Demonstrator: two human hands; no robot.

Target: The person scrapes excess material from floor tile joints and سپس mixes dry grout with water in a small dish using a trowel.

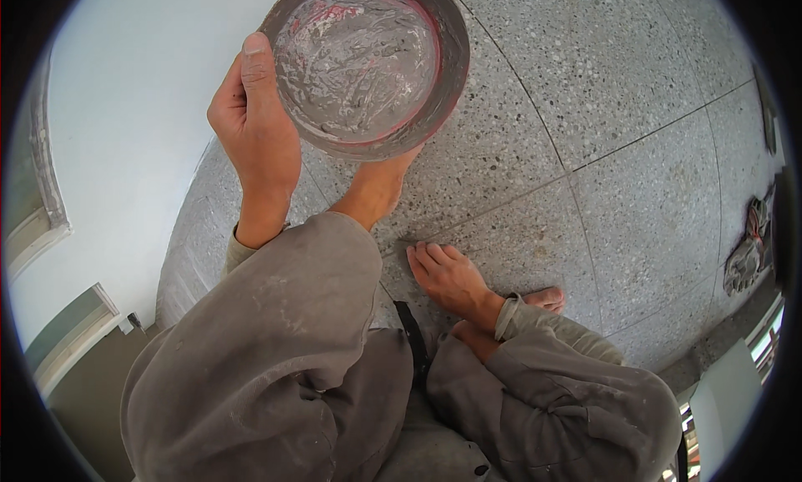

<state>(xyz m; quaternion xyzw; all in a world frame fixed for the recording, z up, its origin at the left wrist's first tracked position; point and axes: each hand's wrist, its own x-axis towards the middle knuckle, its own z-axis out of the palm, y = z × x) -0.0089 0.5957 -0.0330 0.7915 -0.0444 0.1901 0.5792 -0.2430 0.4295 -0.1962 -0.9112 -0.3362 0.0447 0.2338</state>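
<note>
Left hand grips a bowl [454,60] of grey paste [359,77]; right hand [455,283] is low by the floor [647,223]

Nearest are the person's bent legs in dusty grey-brown trousers [251,340], with a black strap [409,332] between them. On the right, a bare ankle [476,340] shows above the trouser leg, and toes [547,298] stick out beyond the right sleeve [555,323].

A little farther, near the middle, is the right hand, its back up and its fingers bent, pointing far and left. It looks to be at the floor, well apart from the bowl; whether anything lies under the fingers I cannot tell. Left of it and farther, a bare left foot [376,190] comes out from beneath the left knee, its front hidden by the bowl.

Farthest, left of the middle, is the bowl, in the grasp of the left hand [266,139]. The thumb lies at the left rim; the other fingers are mostly hidden. The inside of the bowl faces the person. Wet, ridged paste covers its bottom, with red showing at the far left and along the right wall. The rim is dark and smeared.

The speckled floor has dark joint lines. To the left stands a white wall [125,123]; at the far right edge lies a crumpled grey-and-red thing [746,252], its kind unclear.
</note>
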